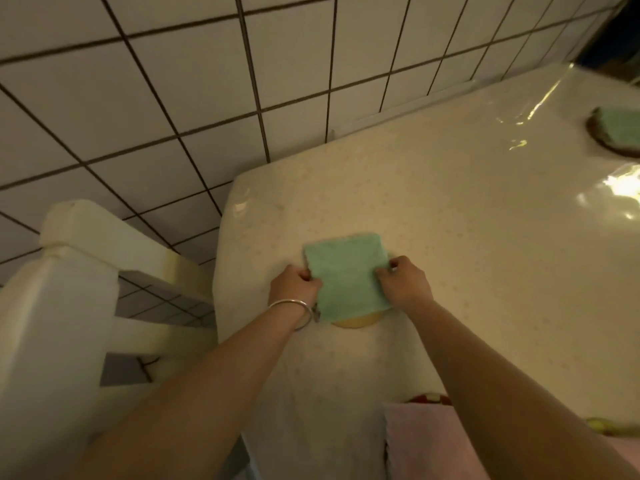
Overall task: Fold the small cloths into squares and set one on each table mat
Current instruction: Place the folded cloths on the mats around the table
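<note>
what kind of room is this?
Probably a home dining corner: a table under a glossy cream cover, a white wooden chair on a white tiled floor, and a folded green cloth over a round yellow mat.

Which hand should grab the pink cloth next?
The right hand, probably. The folded pink cloth lies at the table's near edge just under the right forearm, while the left hand grips the square green cloth on the far side.

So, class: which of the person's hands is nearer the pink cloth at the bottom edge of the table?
Right. The right hand grips the green cloth on the side above the pink cloth; the left hand grips the opposite edge, farther away.
</note>
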